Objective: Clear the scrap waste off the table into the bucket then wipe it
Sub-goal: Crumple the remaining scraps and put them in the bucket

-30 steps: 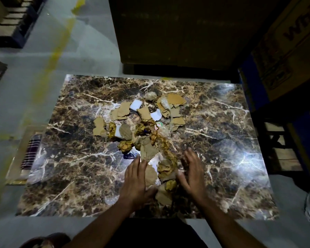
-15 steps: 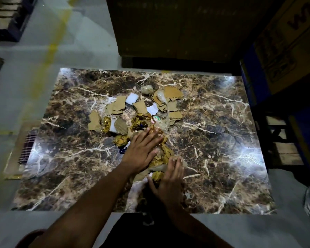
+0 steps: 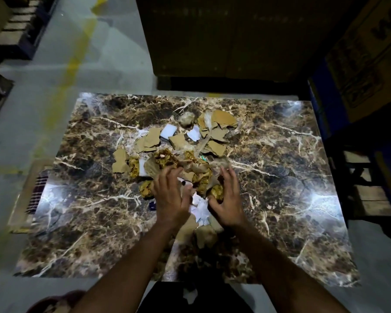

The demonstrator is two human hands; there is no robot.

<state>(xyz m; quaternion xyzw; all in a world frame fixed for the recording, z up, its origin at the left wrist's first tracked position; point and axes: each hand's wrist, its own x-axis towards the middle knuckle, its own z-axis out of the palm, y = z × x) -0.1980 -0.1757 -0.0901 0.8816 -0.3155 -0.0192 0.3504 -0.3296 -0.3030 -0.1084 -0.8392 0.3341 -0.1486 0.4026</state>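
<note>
Both bare forearms reach forward from the bottom of the view over the dark brown marble-patterned bench [image 3: 280,177], meeting near its middle. The left hand [image 3: 169,195] lies palm down, wrist straight, fingers [image 3: 167,175] spread and curled slightly onto the near edge of the pile of torn brown cardboard and crumpled yellow-brown paper scraps [image 3: 190,161]. Its grip is wide, pressing on the scraps rather than closed around any. The right hand [image 3: 227,199] sits just beside it, palm turned inward toward the left hand, fingers arched and thumb apart. Its grip is half-curled around a crumpled golden paper wad [image 3: 217,191] that touches the fingers; whether the wad is lifted or only cupped against the bench, I cannot tell.

Between the two hands lie torn white paper pieces [image 3: 200,207], and just behind the wrists, toward the person, flat brown cardboard pieces [image 3: 201,231] rest on the bench. Beyond the fingertips the rest of the scrap spreads out: flat cardboard shards [image 3: 219,123], two small white rectangular scraps [image 3: 168,131] and a grey crumpled ball [image 3: 186,118] farthest from the hands. To the left of the left hand lies another flat cardboard piece [image 3: 120,160].

Below the bench's near edge, between the forearms, sits a dark bucket opening [image 3: 167,299] with a white scrap [image 3: 190,294] in it.
</note>
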